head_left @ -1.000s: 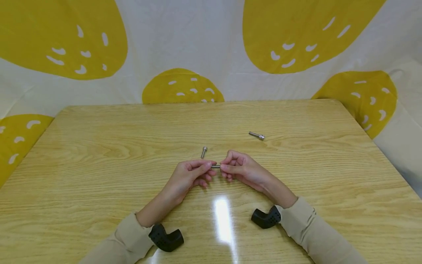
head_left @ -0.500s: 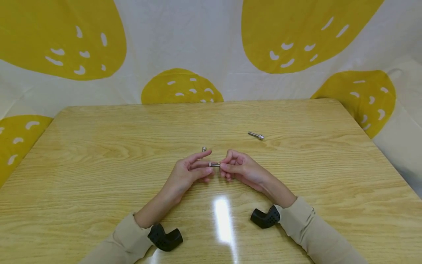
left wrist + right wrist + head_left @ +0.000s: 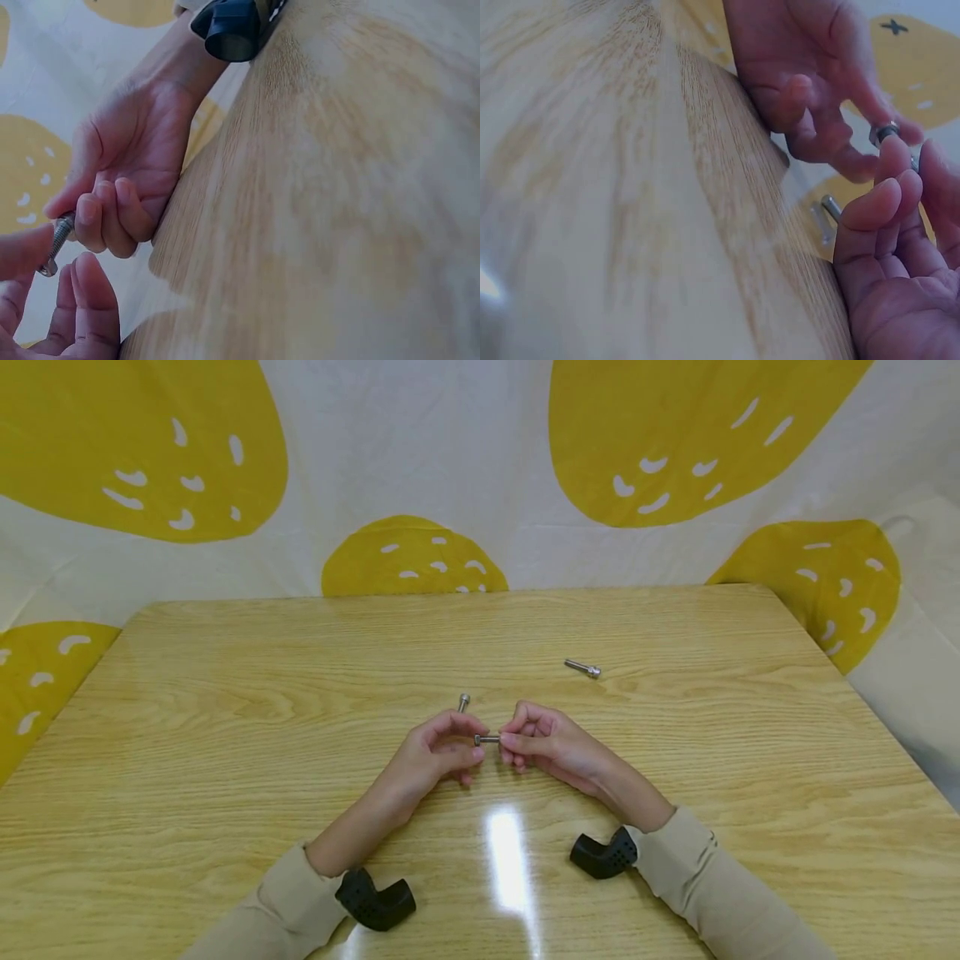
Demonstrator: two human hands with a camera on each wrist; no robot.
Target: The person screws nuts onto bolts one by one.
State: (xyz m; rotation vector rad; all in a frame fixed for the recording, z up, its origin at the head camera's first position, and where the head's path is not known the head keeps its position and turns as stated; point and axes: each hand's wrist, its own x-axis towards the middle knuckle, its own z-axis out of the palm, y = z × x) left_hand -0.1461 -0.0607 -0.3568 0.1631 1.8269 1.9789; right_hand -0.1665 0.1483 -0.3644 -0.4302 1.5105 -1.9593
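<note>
My right hand (image 3: 551, 739) pinches a small metal bolt (image 3: 490, 739) between thumb and index finger, holding it sideways above the table. A nut (image 3: 477, 740) sits on the bolt's left end. Around that end my left hand (image 3: 427, 752) has its thumb below and index finger above, loosely spread. In the left wrist view the bolt's threaded shank (image 3: 59, 238) shows between the two hands. The right wrist view has the nut (image 3: 883, 133) right beside a left-hand digit, with the other left fingers apart from it. The right fingertips hide the bolt's other end.
One more bolt (image 3: 464, 701) lies just behind my left hand, its lower part covered by the fingers. Farther back to the right lies another bolt (image 3: 582, 668). Both are on the wood-grain table (image 3: 300, 677), in front of a yellow-patterned cloth (image 3: 416, 556).
My left fingers first covered the bolt's left end, then spread with the index finger raised, and now the index finger is lowered near the nut. My right hand keeps its pinch, almost unmoved.
</note>
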